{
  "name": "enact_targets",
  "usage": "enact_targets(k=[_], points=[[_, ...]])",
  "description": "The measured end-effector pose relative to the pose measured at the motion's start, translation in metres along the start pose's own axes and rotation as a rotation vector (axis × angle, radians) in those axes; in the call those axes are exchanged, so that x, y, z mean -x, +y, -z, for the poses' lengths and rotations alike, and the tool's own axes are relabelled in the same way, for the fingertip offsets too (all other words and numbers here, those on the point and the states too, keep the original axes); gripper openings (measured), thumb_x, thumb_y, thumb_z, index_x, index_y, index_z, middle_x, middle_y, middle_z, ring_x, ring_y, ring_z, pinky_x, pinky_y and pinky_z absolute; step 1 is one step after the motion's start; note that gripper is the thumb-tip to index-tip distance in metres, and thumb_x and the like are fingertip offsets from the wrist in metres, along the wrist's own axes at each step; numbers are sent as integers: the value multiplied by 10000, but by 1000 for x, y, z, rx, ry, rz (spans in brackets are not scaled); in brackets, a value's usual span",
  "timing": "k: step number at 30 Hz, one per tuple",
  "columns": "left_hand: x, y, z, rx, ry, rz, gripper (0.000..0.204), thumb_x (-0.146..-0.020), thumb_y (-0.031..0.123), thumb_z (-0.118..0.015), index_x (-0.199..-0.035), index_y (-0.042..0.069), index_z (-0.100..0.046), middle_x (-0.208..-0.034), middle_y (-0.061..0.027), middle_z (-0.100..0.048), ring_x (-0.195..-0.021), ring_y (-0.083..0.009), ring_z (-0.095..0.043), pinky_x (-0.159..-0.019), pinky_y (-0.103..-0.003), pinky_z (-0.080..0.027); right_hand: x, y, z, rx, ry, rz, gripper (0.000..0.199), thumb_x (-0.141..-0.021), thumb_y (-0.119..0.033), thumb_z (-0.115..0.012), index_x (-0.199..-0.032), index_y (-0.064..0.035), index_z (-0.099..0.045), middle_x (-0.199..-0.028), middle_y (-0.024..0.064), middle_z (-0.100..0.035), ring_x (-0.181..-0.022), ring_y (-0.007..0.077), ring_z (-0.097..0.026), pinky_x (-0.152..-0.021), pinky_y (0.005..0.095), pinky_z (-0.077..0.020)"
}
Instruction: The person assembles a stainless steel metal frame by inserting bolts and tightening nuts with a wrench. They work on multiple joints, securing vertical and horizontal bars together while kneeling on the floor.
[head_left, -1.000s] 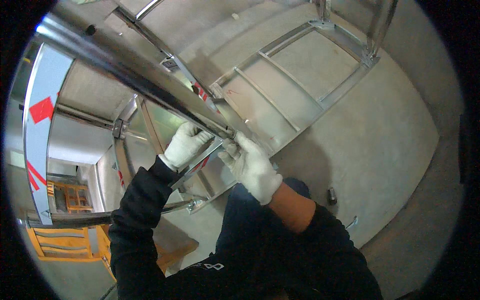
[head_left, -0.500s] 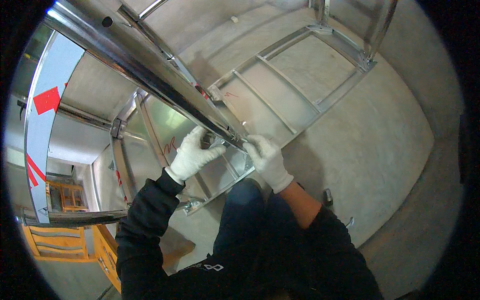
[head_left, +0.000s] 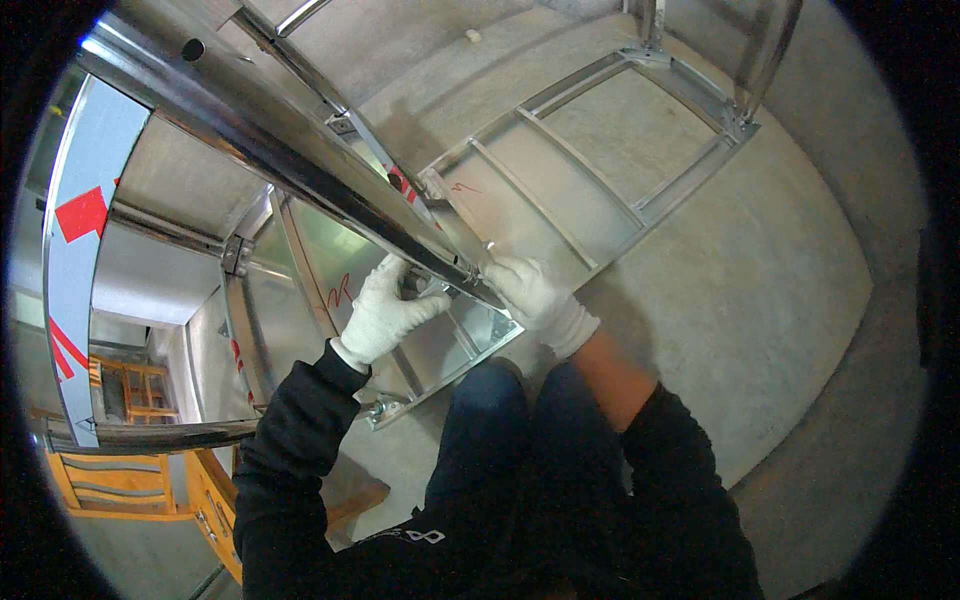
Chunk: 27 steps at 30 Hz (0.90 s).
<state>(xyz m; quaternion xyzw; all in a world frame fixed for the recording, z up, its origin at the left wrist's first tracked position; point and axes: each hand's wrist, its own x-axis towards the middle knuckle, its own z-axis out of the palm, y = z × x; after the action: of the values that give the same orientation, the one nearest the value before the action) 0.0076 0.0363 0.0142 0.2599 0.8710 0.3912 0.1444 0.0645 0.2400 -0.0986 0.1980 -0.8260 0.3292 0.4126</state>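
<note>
The shiny metal pole [head_left: 290,162] slants from the far left down to the middle of the scene, its near end lying between the two gloved hands, and that end seems to be where the step in hand is done. The left hand [head_left: 382,312] is on its near left side, thumb and fingers curved wide apart, though the fingertips meet the pole's shadowed edge and I cannot tell whether they grip anything there. The right hand [head_left: 534,292] is at the tip, on the right, its fingers bunched narrowly together; whether a small part is pinched between them cannot be told. To do this well, the left hand should probably act as the steady one, bracing the pole from below so that the end does not swing, while the right does the fine work with light fingertip pressure. Loose glove cloth could snag or dull the feel, so small, unhurried turns would serve best, with any small part lined up squarely before force is used. Beyond the hands, the flat metal frame [head_left: 578,166] reaches to the far right over the bare floor [head_left: 740,320]; anything dropped could slip among its bars. To the left stand a pale strip with red marks [head_left: 72,280] and, nearer, a wooden chair [head_left: 176,480].
</note>
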Motion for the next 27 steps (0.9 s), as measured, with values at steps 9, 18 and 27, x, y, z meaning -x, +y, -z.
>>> enact_targets(k=[9,18,27], points=[[-2,-5,0,18,-18,57,502,-725,142,-788,-1168,24,-582,-907,-30,-635,-760,-106,-557,-718,-262,-496,-16,19,7,151,-120,292,209,-760,-167,-569,-933,-54,-599,-771,54,-563,-653,192,-601,-559,308,-503],[-1,-11,-1,53,-24,65,497,-727,166,-805,-1147,12,-588,-914,-52,-646,-779,-123,-584,-724,-280,-504,-12,10,8,13,-237,72,214,-776,-123,-670,-942,-1,-611,-765,97,-596,-627,235,-620,-546,316,-518],[-3,-10,-2,51,-16,47,477,-737,163,-794,-1140,15,-584,-951,-68,-655,-800,-133,-590,-742,-283,-502,-20,-49,4,-1230,47,-1261,92,-935,-166,-574,-929,-75,-578,-690,41,-594,-487,114,-525,-474,305,-491]])
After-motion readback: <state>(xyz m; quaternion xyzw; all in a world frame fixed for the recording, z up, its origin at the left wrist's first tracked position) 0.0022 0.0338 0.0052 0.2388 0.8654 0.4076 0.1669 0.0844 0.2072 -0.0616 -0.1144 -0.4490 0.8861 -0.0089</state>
